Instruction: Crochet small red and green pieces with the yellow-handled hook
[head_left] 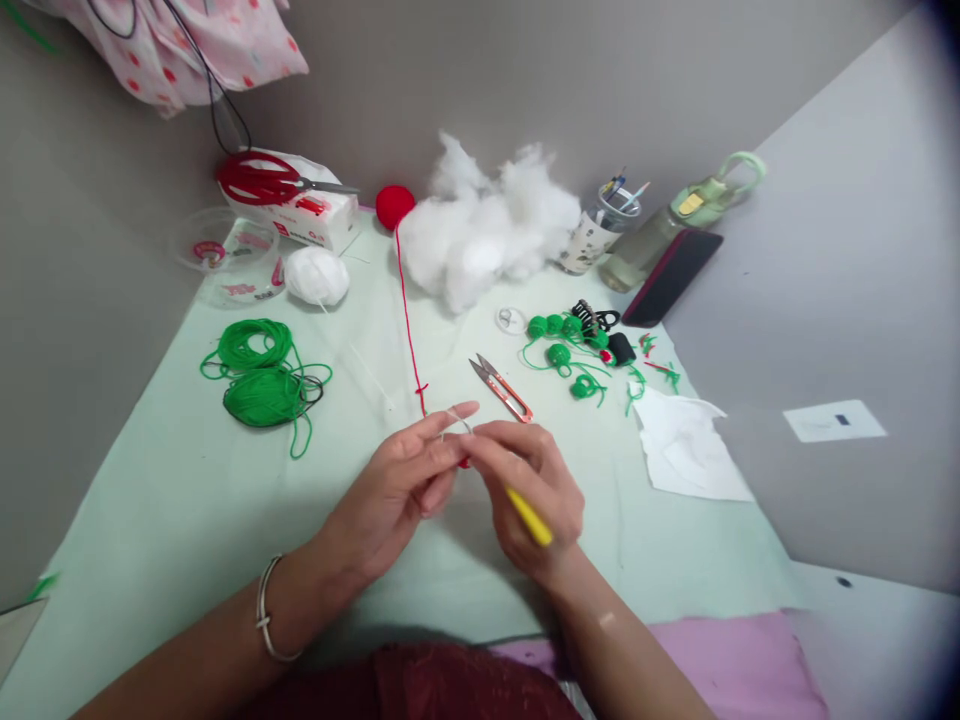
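Note:
My left hand (pixel 409 480) and my right hand (pixel 529 495) meet at the middle of the pale green cloth (pixel 187 500). The right hand grips a yellow-handled crochet hook (pixel 529 517). The left hand pinches a small red crochet piece (pixel 465 462), with its forefinger stretched out. A red yarn strand (pixel 409 320) runs from that piece up to a red yarn ball (pixel 394 205) at the back. Small orange thread snips (pixel 501 388) lie just beyond my fingers.
Green yarn skeins (pixel 262 380) lie at left, a white yarn ball (pixel 317 275) and a tissue box with red scissors (pixel 279 183) behind. White stuffing (pixel 487 230), a pen jar (pixel 596 230), a bottle (pixel 667 225), a phone (pixel 671 277), green crocheted balls (pixel 566 345) and white paper (pixel 690 445) are at right.

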